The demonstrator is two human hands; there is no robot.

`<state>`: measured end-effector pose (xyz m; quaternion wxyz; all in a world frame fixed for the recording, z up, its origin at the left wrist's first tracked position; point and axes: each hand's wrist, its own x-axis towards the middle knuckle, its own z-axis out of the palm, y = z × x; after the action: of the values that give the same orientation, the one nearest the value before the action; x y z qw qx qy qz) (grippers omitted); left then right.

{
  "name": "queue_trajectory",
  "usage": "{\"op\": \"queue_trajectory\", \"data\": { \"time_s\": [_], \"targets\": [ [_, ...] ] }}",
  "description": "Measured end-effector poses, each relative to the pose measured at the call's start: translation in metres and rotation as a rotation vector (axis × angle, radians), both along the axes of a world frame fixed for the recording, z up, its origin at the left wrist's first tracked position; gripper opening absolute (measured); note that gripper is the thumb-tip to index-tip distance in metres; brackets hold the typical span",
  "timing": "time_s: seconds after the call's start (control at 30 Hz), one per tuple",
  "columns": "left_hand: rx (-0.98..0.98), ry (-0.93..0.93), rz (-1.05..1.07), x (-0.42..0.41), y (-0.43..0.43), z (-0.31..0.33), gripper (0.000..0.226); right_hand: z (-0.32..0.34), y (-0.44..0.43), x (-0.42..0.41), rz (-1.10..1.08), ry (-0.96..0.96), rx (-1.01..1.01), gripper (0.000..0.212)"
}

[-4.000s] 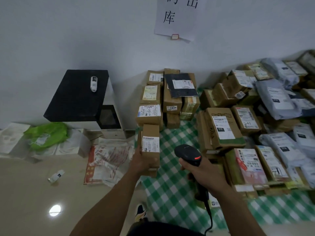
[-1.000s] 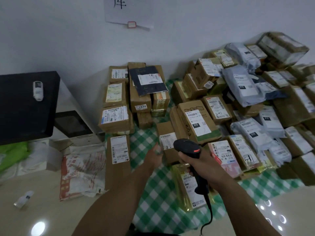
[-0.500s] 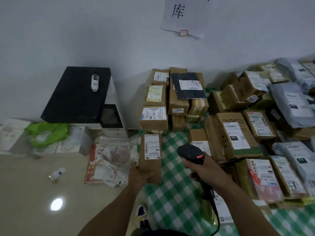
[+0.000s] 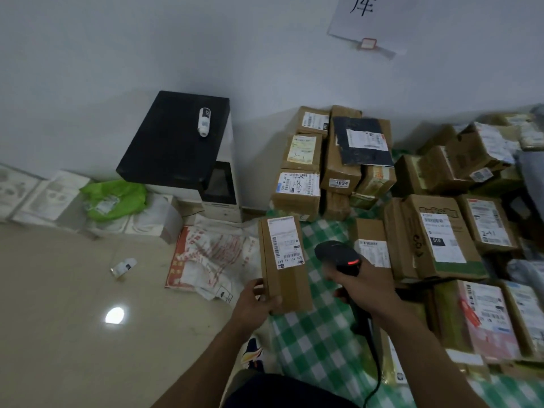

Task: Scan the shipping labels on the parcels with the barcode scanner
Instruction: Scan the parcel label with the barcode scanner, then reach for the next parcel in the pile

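Note:
My left hand (image 4: 255,301) grips the near end of a long brown cardboard parcel (image 4: 287,282), held above the floor with its white shipping label (image 4: 285,242) facing up. My right hand (image 4: 365,285) grips a black barcode scanner (image 4: 338,256) just right of the parcel; a red light shows on its head and its cable (image 4: 375,375) hangs down. A small box with a label (image 4: 372,245) lies just beyond the scanner on the green checked cloth (image 4: 312,343).
Stacked brown boxes (image 4: 297,187) stand against the wall behind. A heap of boxes and grey mailers (image 4: 471,231) fills the right side. A black-topped white machine (image 4: 182,148) stands at the left, with crumpled bags (image 4: 212,257) and a small bottle (image 4: 123,266) on the beige floor.
One second ago my left hand reached toward the small box; it has since taken up the long parcel and holds it nearer the scanner. The view swung left.

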<state>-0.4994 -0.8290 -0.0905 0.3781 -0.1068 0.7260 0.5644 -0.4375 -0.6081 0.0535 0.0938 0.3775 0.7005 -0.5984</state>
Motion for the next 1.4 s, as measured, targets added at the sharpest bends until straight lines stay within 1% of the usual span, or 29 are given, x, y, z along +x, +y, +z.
{"op": "queue_trajectory", "data": {
  "time_s": [0.1,0.17,0.27,0.37,0.5,0.67,0.87,1.1,1.2,1.3,1.4],
  "targets": [
    [0.107,0.048,0.046,0.010,0.001,0.011,0.072,0.004,-0.007,0.000,0.068,-0.018,0.066,0.048],
    [0.137,0.077,0.089,0.011,0.003,0.016,0.078,0.011,-0.009,-0.001,0.109,-0.003,0.095,0.041],
    [0.113,0.149,0.150,0.008,0.007,0.022,0.078,0.021,-0.011,-0.002,0.179,0.021,0.127,0.027],
    [0.092,0.202,0.177,0.003,0.014,0.024,0.078,0.027,-0.012,-0.004,0.252,0.016,0.136,0.025],
    [0.087,0.205,0.204,0.001,0.023,0.030,0.082,0.039,-0.014,-0.002,0.306,0.025,0.108,0.019],
    [0.089,0.223,0.185,0.005,0.027,0.033,0.080,0.045,-0.014,0.000,0.317,0.041,0.120,0.018],
    [0.104,0.199,0.189,0.009,0.027,0.037,0.081,0.045,-0.010,0.001,0.323,0.029,0.103,0.024],
    [0.119,0.205,0.187,0.011,0.027,0.035,0.080,0.044,-0.008,0.004,0.323,0.020,0.083,0.026],
    [0.108,0.191,0.100,0.012,0.023,0.035,0.078,0.046,0.000,0.009,0.270,0.015,0.086,0.025],
    [0.099,0.203,-0.100,0.012,0.019,0.038,0.077,0.044,0.018,0.020,0.170,0.017,0.094,0.024],
    [0.075,0.161,-0.277,0.013,0.024,0.035,0.078,0.041,0.033,0.030,0.094,0.016,0.103,0.022]
  ]
}}
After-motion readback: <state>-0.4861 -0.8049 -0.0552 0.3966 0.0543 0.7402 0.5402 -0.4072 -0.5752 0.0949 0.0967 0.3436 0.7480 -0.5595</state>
